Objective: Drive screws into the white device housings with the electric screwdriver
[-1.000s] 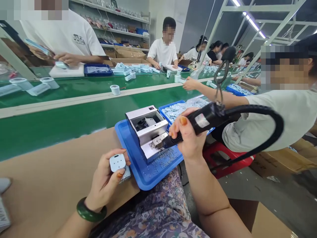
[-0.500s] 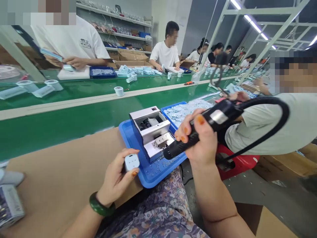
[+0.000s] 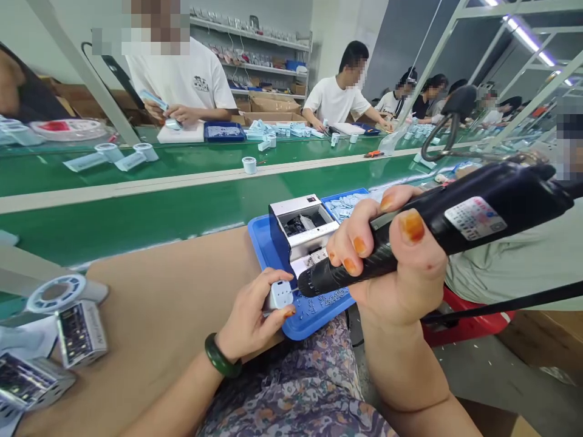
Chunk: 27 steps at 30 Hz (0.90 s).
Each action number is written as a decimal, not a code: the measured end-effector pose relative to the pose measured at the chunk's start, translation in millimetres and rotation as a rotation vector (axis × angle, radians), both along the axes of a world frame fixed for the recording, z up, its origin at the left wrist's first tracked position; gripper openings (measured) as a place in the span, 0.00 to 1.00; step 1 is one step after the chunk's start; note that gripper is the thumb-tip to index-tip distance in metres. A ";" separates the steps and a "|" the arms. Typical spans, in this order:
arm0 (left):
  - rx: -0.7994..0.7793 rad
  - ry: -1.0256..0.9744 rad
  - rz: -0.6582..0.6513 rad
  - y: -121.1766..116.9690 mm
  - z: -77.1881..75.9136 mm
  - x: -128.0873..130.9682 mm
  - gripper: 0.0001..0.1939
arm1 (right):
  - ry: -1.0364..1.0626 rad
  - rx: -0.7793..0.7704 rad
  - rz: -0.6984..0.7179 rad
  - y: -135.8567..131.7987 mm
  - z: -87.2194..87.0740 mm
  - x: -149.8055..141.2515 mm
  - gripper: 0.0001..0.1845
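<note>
Between its thumb and fingers my left hand (image 3: 252, 315) grips a pale blue plastic housing (image 3: 281, 295), whose end face with small holes is turned to the right. My right hand (image 3: 396, 255) is wrapped round a black electric screwdriver (image 3: 455, 212), tilted so its nose points down and left. The thin bit meets or nearly touches the housing's end face; I cannot tell which. Just behind them, a screw feeder (image 3: 314, 233) stands in a blue tray (image 3: 264, 243), with loose screws (image 3: 328, 297) scattered at its front.
A brown cardboard sheet (image 3: 159, 303) covers the near table. At left lie white ring-ended parts (image 3: 59, 291) and printed boxes (image 3: 82, 334). Beyond runs a green conveyor (image 3: 191, 212) with a white cup-like part (image 3: 249, 165). A co-worker in pale clothing (image 3: 501, 279) sits close at right.
The screwdriver has come nearer the pale blue housing, its bit now at the end face. My view has swung left, so the scene sits further right.
</note>
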<state>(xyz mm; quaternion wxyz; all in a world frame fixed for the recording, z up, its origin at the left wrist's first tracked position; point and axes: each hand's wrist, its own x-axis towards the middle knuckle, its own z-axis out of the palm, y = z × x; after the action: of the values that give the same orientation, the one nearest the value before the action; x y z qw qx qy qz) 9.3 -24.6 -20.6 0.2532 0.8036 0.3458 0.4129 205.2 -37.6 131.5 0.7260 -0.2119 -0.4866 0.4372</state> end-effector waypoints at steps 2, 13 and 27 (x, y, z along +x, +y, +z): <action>-0.007 0.016 0.005 -0.6 1.2 0.4 0.20 | -0.022 -0.002 -0.017 -1.2 0.8 -0.5 0.16; 0.017 0.011 -0.021 0.0 4.4 1.9 0.19 | -0.019 -0.007 0.007 -1.7 4.8 -10.3 0.18; -0.030 -0.055 0.005 3.0 -1.4 -3.4 0.26 | 0.036 0.032 0.169 13.5 0.7 -32.5 0.15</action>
<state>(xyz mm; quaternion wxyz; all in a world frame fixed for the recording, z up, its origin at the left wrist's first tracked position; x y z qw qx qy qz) 5.8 -21.6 -22.0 0.2735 0.7872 0.3471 0.4301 172.7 -24.1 132.1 0.6985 -0.1507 -0.4964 0.4929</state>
